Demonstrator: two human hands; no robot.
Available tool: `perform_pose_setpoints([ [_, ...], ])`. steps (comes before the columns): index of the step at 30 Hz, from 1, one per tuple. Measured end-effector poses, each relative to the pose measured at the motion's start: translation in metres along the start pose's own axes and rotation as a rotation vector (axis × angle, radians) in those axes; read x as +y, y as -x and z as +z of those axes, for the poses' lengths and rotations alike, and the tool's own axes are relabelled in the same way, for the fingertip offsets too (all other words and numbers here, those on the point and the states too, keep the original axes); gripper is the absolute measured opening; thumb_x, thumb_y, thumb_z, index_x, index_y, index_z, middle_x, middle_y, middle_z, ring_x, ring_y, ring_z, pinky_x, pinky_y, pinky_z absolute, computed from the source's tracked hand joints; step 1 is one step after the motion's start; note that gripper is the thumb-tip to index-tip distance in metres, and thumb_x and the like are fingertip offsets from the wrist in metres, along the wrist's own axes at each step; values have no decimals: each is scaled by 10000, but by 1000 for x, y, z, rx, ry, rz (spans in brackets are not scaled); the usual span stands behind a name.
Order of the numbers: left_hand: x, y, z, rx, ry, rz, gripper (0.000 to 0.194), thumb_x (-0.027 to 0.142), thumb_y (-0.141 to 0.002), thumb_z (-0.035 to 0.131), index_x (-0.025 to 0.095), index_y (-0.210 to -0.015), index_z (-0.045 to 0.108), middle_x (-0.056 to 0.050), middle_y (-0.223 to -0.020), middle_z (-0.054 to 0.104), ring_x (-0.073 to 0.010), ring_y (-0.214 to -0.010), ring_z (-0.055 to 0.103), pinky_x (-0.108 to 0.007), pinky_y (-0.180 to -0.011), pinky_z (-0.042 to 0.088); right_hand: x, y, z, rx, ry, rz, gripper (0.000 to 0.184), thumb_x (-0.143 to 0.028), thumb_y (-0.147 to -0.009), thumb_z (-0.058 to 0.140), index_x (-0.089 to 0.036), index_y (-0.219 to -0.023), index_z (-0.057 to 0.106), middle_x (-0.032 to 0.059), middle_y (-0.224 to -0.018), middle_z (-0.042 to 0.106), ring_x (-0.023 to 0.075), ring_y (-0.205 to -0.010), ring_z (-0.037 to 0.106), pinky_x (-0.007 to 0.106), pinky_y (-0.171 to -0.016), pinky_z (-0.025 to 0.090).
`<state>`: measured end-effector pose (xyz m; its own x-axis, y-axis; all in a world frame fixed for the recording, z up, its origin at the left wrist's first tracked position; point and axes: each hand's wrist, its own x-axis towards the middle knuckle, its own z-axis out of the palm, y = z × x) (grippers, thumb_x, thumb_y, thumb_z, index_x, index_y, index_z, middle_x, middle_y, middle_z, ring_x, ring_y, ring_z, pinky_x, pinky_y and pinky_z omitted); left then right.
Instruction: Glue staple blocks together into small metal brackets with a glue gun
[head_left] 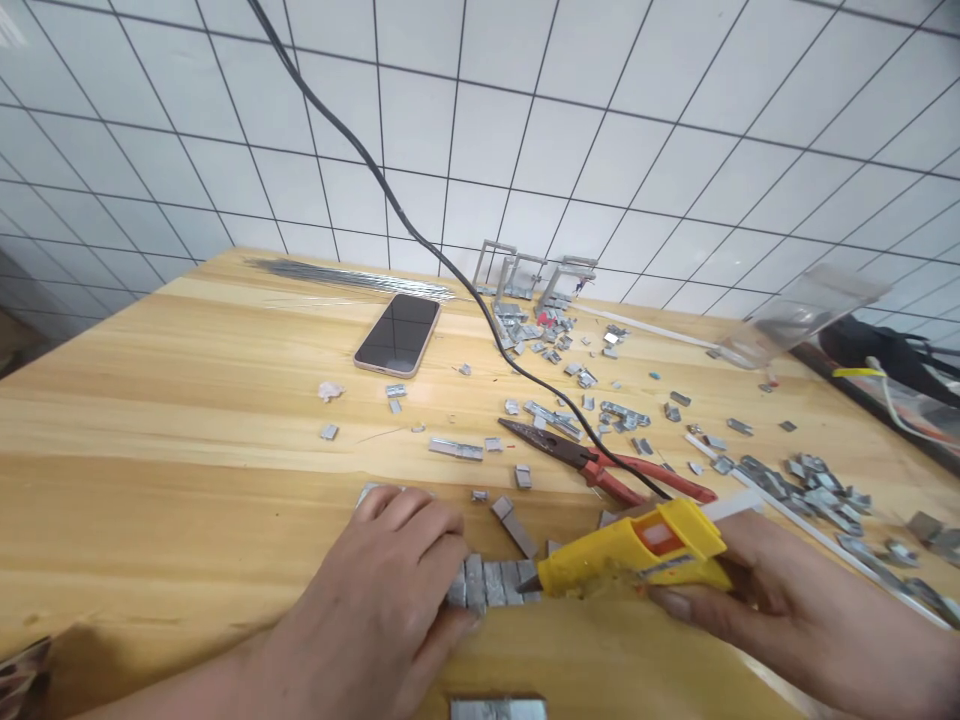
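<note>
My right hand is wrapped round a yellow hot glue gun, its dark nozzle pointing left. That nozzle touches, or nearly touches, the right part of a row of small grey metal pieces. On the row's left end, my left hand grips the pieces between thumb and fingers; part of the row is hidden under it. A flat metal piece shows behind my left knuckles. Another metal block lies at the bottom edge of the view. Behind the row rests a narrow metal strip.
Red-handled pliers lie beyond the glue gun, with a black cord crossing over them. Farther back are a phone, thin metal rods and small metal frames. Scattered metal bits and a clear plastic container occupy the right.
</note>
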<state>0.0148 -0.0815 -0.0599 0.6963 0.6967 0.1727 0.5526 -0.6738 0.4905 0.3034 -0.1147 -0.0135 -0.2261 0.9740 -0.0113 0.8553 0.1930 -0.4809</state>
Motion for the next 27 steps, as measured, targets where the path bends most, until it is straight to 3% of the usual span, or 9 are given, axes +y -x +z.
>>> perform_pose_setpoints([
  [3,0,0,1,10,0,1,83,156,-811,560,192,-870,607,-31,-958,620,-246,-899,499,-429,-824,359,-2,-3,-4,-195,29,0,234,-397,-841,566,-237,-917,718,35,-745,742,216,-632,692,283,-562,581],
  [9,1,-2,-1,2,-7,2,97,161,-805,566,184,-884,618,-34,-971,628,-244,-898,507,-426,-814,357,-4,-5,-2,-181,55,7,243,-405,-856,523,-242,-893,699,40,-686,711,228,-589,660,312,-540,545],
  [13,2,-3,-2,3,-9,-5,92,163,-812,559,182,-878,619,-34,-958,626,-242,-894,507,-421,-807,359,0,-5,2,-215,1,13,178,-346,-845,548,-246,-888,688,27,-826,728,220,-687,670,292,-618,548],
  [18,3,-3,-1,13,-21,8,89,156,-814,556,176,-877,615,-41,-960,621,-242,-889,499,-417,-801,357,7,-9,8,-244,-28,63,151,-316,-839,548,-247,-871,679,-10,-687,635,153,-550,559,228,-482,464],
  [27,4,1,-1,35,-62,24,72,164,-821,551,181,-868,603,-45,-949,604,-237,-886,492,-416,-808,350,2,-14,15,-241,-270,127,150,-346,-818,586,-205,-822,633,-32,-631,540,107,-507,453,198,-458,400],
])
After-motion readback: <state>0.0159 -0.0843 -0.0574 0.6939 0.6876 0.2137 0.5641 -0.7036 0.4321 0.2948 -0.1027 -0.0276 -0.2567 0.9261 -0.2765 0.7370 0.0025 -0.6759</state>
